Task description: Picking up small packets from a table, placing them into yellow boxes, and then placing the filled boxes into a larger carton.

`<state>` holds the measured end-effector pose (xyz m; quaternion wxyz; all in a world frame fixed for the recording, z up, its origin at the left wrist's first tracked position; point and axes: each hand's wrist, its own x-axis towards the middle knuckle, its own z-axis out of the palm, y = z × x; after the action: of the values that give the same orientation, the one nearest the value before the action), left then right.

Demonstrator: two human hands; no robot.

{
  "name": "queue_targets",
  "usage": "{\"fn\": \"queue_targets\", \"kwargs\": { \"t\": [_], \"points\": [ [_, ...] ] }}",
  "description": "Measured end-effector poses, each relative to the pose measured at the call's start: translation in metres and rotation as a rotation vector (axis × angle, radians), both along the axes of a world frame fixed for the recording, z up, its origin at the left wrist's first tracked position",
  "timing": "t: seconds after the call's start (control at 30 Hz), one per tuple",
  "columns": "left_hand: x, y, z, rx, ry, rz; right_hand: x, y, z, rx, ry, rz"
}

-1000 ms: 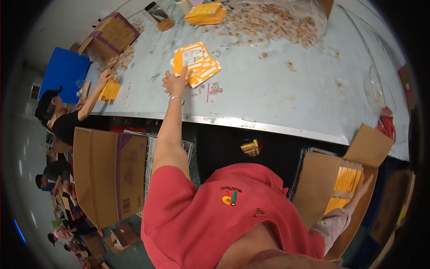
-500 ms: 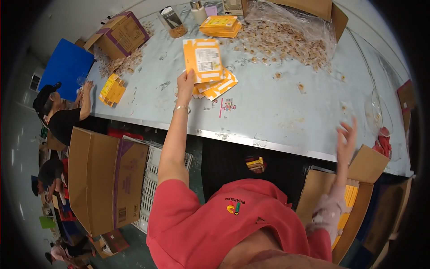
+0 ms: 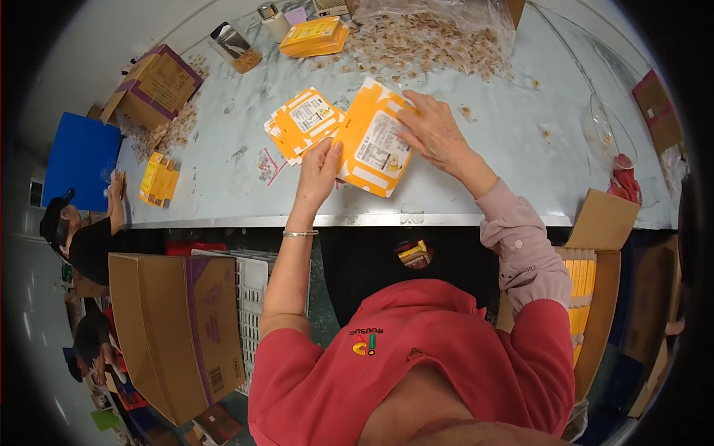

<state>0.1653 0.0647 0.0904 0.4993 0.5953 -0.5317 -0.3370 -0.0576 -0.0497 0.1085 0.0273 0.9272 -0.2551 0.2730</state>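
Note:
A flattened yellow-and-white carton (image 3: 364, 137) is tilted up above the table, a white printed panel facing me. At its lower left edge, my left hand (image 3: 320, 172) is closed on it, thumb on the front. My right hand (image 3: 440, 137) grips its upper right side, fingers over the front face. Just left of the carton lies a small fanned pile of similar flat cartons (image 3: 294, 128), partly overlapped by it.
Small wrapped pieces (image 3: 431, 48) spill from a clear bag at the back. Yellow boxes (image 3: 316, 39), a jar (image 3: 239, 50) and a cardboard box (image 3: 158, 85) stand left of them. A co-worker (image 3: 85, 230) sits left. An open carton of yellow boxes (image 3: 602, 312) is at right.
My left hand has brought one flat carton off the pile, toward me and to the right. My right hand has come up from the right side to grip it. The view has shifted right.

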Motion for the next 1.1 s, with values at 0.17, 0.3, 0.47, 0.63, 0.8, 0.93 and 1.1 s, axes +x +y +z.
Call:
{"fn": "queue_targets", "kwargs": {
  "t": [0.17, 0.3, 0.47, 0.63, 0.8, 0.93, 1.1],
  "points": [
    [-0.015, 0.000, 0.006, 0.053, 0.000, -0.047, -0.008, 0.003, 0.018, -0.002, -0.158, -0.079],
    [-0.017, -0.007, -0.006, -0.049, -0.358, -0.017, -0.017, -0.002, 0.015, 0.074, 0.014, -0.039],
    [-0.037, -0.012, -0.006, -0.154, -0.477, 0.129, -0.012, -0.002, 0.000, 0.589, -0.436, -0.109],
    [-0.053, -0.013, 0.006, -0.323, -0.469, -0.161, -0.003, 0.012, 0.035, 1.102, -0.780, 0.175],
    [-0.057, -0.012, 0.014, 0.129, 0.060, -0.234, -0.016, 0.015, 0.070, 0.601, -0.738, 0.109],
    [-0.062, -0.006, 0.008, 0.047, 0.417, -0.155, -0.050, 0.037, 0.039, 0.193, -0.513, -0.135],
    [-0.075, -0.009, 0.014, -0.047, 0.617, -0.322, -0.048, 0.067, 0.019, 0.549, -0.531, -0.210]
  ]
}}
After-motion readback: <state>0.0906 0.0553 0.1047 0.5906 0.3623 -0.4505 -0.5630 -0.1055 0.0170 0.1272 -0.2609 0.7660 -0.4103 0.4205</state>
